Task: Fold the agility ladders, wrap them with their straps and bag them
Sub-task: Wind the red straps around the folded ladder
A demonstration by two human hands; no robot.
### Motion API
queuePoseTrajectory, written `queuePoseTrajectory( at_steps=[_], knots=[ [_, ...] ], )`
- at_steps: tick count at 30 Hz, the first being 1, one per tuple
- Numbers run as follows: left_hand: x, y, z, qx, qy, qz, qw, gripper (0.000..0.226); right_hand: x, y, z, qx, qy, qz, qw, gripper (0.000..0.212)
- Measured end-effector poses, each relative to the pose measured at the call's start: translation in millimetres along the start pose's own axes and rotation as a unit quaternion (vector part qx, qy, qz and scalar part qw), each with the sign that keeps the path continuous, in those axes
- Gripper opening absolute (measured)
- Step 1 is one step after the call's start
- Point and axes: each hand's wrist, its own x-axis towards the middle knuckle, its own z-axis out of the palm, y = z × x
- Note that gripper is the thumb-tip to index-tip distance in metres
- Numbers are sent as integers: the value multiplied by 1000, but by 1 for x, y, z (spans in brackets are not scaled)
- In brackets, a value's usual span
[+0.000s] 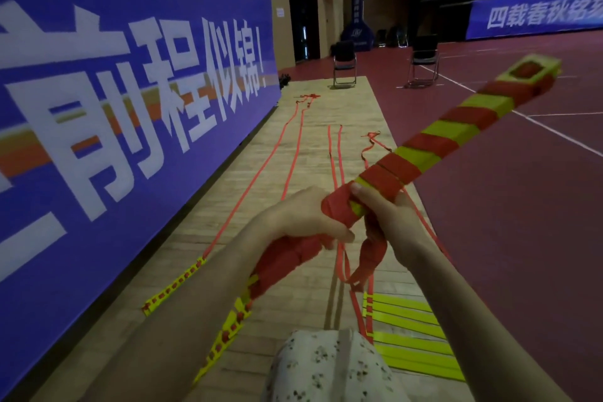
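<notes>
A folded bundle of yellow ladder rungs [456, 137] wound spirally with red strap points up and to the right in front of me. My left hand [300, 219] grips its strap-covered near end. My right hand [385, 206] holds the bundle just beyond, with a loose red strap end [372, 251] hanging under the palm. Several other yellow rungs [411, 339] lie stacked on the floor at lower right. Two more rung stacks [176, 284] with red straps lie at lower left.
Long red straps [293, 143] run away across the wooden floor strip. A large blue banner wall [130, 81] lines the left side. Two black chairs [344, 65] stand farther off on the red court [489, 206]. My patterned garment [329, 369] fills the bottom edge.
</notes>
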Motion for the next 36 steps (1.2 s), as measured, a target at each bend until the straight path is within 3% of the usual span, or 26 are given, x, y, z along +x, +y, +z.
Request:
queuePoseTrajectory(
  at_steps=[4,7,11,13,16,18,22,24,25,26,28,29,32,34,36],
  knots=[
    [0,-3,20,90,215,32,972,31,1,-18,-8,-77,-77,33,994,41],
    [3,-5,24,135,298,7,945,39,2,-16,-19,-129,-101,65,984,56],
    [5,-7,23,236,397,-17,887,38,-2,-14,-25,-48,-111,91,988,46],
    [5,-9,26,279,425,-15,861,39,-1,-18,-20,-36,-85,98,991,44],
    [7,-16,32,388,500,29,774,51,5,-25,-10,-18,-17,104,994,45],
    [12,-24,36,414,533,67,735,52,6,-29,-5,9,6,117,993,44],
    [17,-25,43,476,570,131,657,14,4,-30,0,47,73,142,986,37],
    [19,-22,46,492,574,170,632,11,2,-25,1,65,109,151,980,32],
    [19,-21,47,494,565,183,635,11,2,-21,0,79,132,152,976,31],
    [18,-18,46,486,543,185,659,13,2,-16,-1,94,156,154,971,31],
    [10,-6,40,430,440,162,772,36,2,-7,-3,113,178,144,967,35],
    [7,0,33,401,352,125,836,49,0,-3,-4,118,175,133,968,37],
    [9,6,5,274,104,32,956,53,-4,0,-6,101,126,78,984,42],
    [11,0,1,140,69,48,987,42,-3,-4,-8,58,86,36,994,43],
    [14,-7,11,134,165,64,975,43,-1,-9,-11,-7,56,25,998,46]
  ],
)
